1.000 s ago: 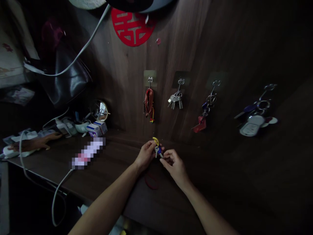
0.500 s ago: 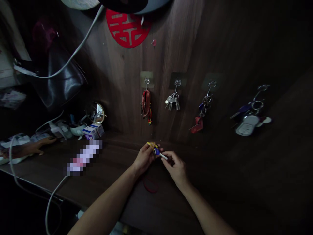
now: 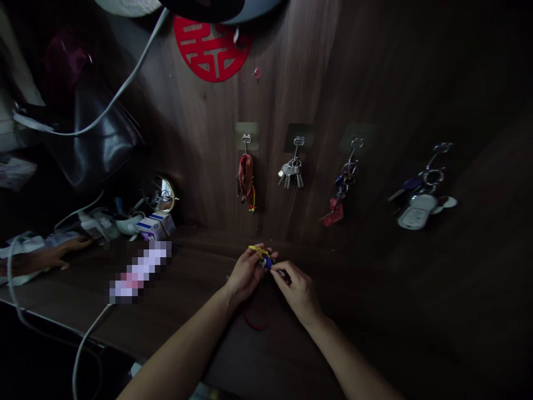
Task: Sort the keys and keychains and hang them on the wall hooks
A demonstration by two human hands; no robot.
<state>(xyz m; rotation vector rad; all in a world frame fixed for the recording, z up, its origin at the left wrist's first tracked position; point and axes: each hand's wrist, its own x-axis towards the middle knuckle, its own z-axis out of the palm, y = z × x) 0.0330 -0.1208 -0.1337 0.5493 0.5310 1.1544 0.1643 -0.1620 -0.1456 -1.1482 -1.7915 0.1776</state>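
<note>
Just above the dark wooden tabletop, my left hand (image 3: 244,276) is closed around a small bunch of keys with a yellow cord (image 3: 258,251). A key with a blue head (image 3: 268,262) sticks out of that hand toward the right. Its blade is gripped between thumb and fingertips by my right hand (image 3: 300,290), which covers most of it. How many keys lie in the left palm is hidden. Below the hands a thin dark red loop (image 3: 255,322) rests on the tabletop, partly in shadow.
On the back panel hang a red pouch (image 3: 246,173), silver keys (image 3: 293,173), a key ring with a red tag (image 3: 333,211) and a grey remote (image 3: 417,211). To the left are a small box (image 3: 156,225), a round mirror (image 3: 165,195), a black bag (image 3: 102,133) and a white cable (image 3: 89,333).
My right fingers have slid along the key's blade toward its blue head, so less of the blade shows. The whole view has shifted slightly.
</note>
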